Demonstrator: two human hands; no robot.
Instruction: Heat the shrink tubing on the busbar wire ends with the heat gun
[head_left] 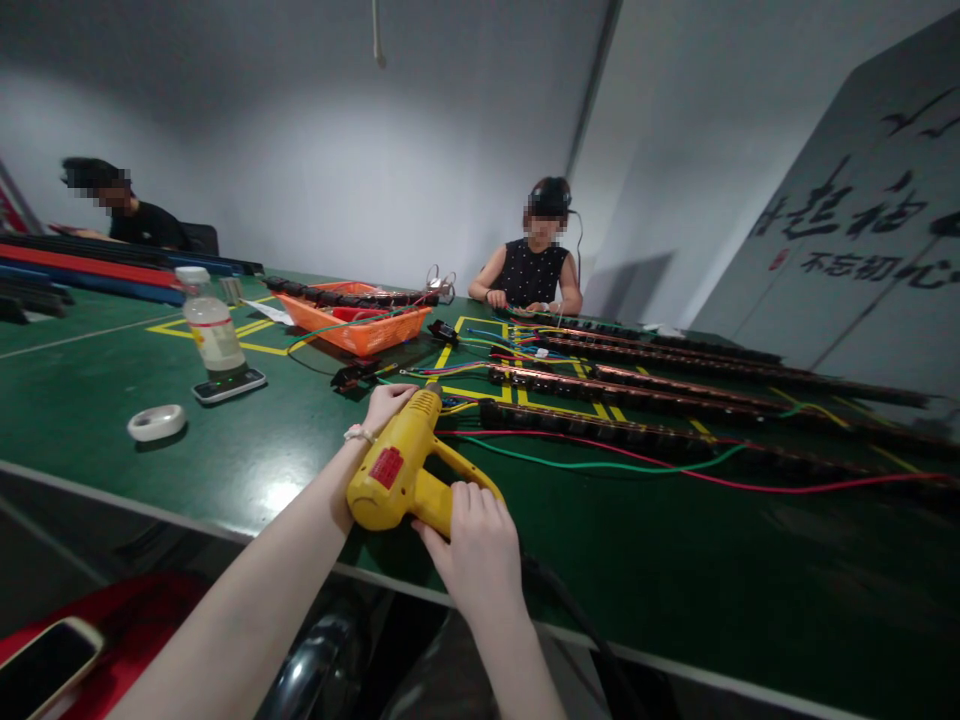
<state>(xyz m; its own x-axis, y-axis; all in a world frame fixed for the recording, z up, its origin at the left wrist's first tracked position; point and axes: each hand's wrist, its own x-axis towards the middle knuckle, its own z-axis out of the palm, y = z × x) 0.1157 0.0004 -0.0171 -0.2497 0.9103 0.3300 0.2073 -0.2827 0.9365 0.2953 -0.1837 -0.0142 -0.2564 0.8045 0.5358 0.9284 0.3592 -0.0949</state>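
Observation:
My right hand (474, 545) is wrapped round the handle of a yellow heat gun (397, 462) with a red label, held over the near edge of the green table (112, 400). Its nozzle points away at a bundle of coloured wires (457, 372). My left hand (386, 402) reaches past the gun on its left, fingers curled down by the nozzle at the wires; what they grip is hidden. A bracelet sits on that wrist.
Long dark strips (637, 432) with red and green wires lie to the right. An orange tray (360, 325), a bottle (212, 330) on a phone and a tape roll (156, 422) stand left. A person (534, 270) sits opposite, another person (124, 215) at far left.

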